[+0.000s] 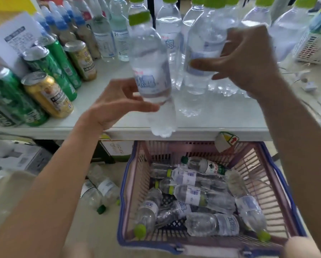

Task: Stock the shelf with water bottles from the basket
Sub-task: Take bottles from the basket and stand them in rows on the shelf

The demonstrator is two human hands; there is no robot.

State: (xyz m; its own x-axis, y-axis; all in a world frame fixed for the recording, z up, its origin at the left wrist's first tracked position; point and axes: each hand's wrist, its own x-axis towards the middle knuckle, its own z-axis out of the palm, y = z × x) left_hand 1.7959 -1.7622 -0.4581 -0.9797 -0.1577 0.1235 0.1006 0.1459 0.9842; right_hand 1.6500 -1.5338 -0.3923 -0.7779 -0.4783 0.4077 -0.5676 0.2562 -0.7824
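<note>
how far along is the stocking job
Done: several clear green-capped water bottles stand on the white shelf. In hand: left hand grips one bottle, right hand a second bottle. Left: many more bottles lie in the pink plastic basket.

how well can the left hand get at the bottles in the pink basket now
Probably not yet: the left hand grips a clear green-capped plastic water bottle over the white shelf edge. The open-topped pink plastic basket below is unobstructed, so setting that down should free the way.
</note>
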